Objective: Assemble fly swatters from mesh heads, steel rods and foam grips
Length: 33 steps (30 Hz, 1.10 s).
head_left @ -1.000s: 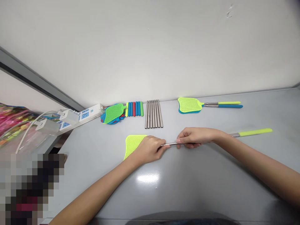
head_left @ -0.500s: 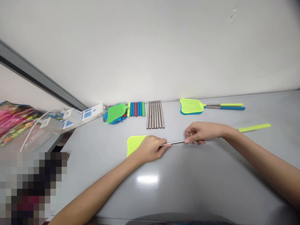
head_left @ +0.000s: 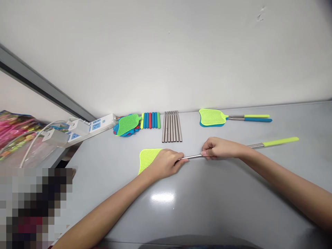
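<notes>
A yellow-green fly swatter [head_left: 148, 159] lies extended across the grey table, its perforated head to the left and its yellow-green grip [head_left: 281, 141] far to the right. My left hand [head_left: 169, 162] is closed around the neck, where the head meets the metal rod, and covers part of the head. Further right, my right hand [head_left: 215, 148] pinches the thin metal rod [head_left: 194, 156] between thumb and fingers. A thicker section of rod shows beyond my right wrist.
Along the back lie a stack of swatter heads [head_left: 128, 124], several coloured grips [head_left: 150, 120], several metal rods [head_left: 171, 127] and two assembled swatters [head_left: 214, 117]. A white power strip [head_left: 97, 125] with plugs stands at left, beside plastic-wrapped items [head_left: 18, 135].
My right hand has slid slightly left along the rod, toward my left hand. More of the metal rod now shows beside the grip. My left hand keeps its hold.
</notes>
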Each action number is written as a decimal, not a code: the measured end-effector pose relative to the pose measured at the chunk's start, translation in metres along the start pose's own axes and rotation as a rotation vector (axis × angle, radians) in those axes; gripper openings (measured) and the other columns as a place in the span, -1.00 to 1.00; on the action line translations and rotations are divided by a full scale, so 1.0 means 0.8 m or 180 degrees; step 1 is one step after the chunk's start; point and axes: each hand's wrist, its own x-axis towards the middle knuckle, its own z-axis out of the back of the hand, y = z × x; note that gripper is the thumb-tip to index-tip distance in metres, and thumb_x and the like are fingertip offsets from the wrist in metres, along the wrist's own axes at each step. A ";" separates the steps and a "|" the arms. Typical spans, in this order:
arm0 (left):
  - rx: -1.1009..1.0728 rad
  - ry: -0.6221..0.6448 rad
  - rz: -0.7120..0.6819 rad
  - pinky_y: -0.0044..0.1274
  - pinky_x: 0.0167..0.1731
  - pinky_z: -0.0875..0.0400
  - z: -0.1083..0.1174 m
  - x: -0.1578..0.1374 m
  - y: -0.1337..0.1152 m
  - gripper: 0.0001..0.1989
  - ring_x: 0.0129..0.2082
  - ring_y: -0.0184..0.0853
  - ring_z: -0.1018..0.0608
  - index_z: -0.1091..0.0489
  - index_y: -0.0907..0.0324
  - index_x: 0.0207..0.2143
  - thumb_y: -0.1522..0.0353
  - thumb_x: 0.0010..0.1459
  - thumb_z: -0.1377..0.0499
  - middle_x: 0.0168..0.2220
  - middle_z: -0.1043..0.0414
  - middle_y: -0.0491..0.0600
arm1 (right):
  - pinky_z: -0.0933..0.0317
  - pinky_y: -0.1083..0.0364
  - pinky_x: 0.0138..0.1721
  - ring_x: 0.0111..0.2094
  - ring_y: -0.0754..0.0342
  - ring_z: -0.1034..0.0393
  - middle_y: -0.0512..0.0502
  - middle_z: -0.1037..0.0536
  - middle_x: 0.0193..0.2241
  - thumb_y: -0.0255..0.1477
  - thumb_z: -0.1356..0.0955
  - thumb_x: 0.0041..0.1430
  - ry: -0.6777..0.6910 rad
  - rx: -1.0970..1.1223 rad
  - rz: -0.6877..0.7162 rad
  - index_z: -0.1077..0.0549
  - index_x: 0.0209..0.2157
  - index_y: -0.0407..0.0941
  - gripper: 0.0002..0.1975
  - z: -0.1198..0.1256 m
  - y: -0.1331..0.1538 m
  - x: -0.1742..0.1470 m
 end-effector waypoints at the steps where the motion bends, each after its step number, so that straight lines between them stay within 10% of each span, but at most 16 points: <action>1: 0.0000 -0.0010 -0.0015 -0.56 -0.63 0.10 0.000 0.000 0.000 -0.61 -0.68 -0.46 -0.24 -0.16 0.20 -0.61 0.22 0.20 0.16 -0.71 -0.19 -0.14 | 0.07 0.20 -0.60 -0.65 0.22 -0.06 0.02 -0.26 -0.69 -0.33 -0.22 -0.01 0.0034 0.0077 -0.0003 -0.32 -0.64 -0.19 -0.74 -0.001 0.000 0.001; 33: 0.0006 -0.0042 -0.0160 -0.55 -0.58 -0.01 0.002 -0.003 -0.004 -0.60 -0.65 -0.43 -0.32 -0.19 0.19 -0.60 0.22 0.20 0.17 -0.69 -0.25 -0.12 | 0.15 0.26 -0.75 -0.74 0.30 0.03 0.07 -0.26 -0.67 -0.17 -0.22 0.07 0.0621 0.0817 -0.0030 -0.37 -0.41 -0.21 -0.64 -0.011 0.004 0.003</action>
